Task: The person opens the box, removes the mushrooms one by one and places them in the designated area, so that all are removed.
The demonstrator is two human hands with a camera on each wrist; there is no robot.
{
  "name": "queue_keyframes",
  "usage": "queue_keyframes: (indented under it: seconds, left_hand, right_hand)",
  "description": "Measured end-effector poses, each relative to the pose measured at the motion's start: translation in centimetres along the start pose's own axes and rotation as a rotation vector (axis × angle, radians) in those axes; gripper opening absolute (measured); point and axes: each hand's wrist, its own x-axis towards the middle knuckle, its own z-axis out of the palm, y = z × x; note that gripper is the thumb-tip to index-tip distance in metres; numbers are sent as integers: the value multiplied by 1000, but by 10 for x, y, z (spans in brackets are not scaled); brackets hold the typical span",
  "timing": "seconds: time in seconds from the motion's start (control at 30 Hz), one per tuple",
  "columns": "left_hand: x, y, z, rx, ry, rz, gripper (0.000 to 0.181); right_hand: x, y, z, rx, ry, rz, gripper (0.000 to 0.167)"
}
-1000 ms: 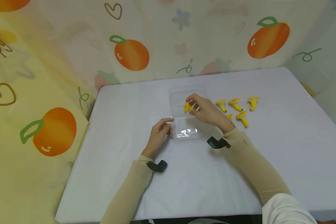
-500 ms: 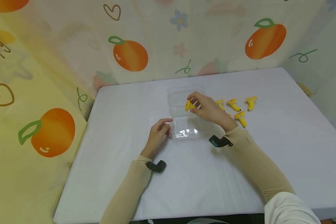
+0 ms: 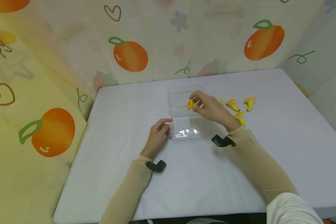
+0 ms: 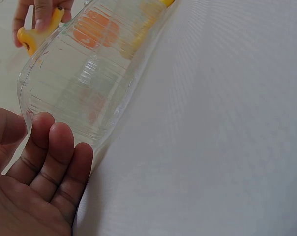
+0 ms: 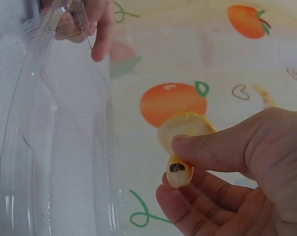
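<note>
My right hand (image 3: 212,109) pinches a yellow chanterelle mushroom (image 3: 191,105) between thumb and fingers, above a clear plastic container (image 3: 182,123). In the right wrist view the held mushroom (image 5: 180,173) shows a pale stem with a dark cut end, and a wide cap. My left hand (image 3: 156,134) is at the container's near left edge. From the left wrist, its fingertips (image 4: 60,137) rest against the outside of the container wall (image 4: 70,83) while another finger lies at the rim. The container's far part is partly hidden behind my right hand.
Several more yellow mushrooms (image 3: 250,103) lie on the white-covered table (image 3: 123,124), right of the container. My right hand and forearm partly cover this group. A curtain (image 3: 156,37) printed with oranges stands behind the table, and another runs along the left.
My right hand has drifted slightly up and to the right with the mushroom, covering more of the group behind it. The left hand stays at the container's edge.
</note>
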Motion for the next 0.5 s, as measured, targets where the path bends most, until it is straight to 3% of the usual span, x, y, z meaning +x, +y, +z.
queue_keyframes:
  seconds: [0.33,0.5]
  left_hand:
    - [-1,7,-1,6,-6,-39,32]
    - [1,1,0,-3,1,-10,30]
  right_hand:
    - [-6,4,-9,5,22,16,42]
    - [-8,3,-12,5,16,24,43]
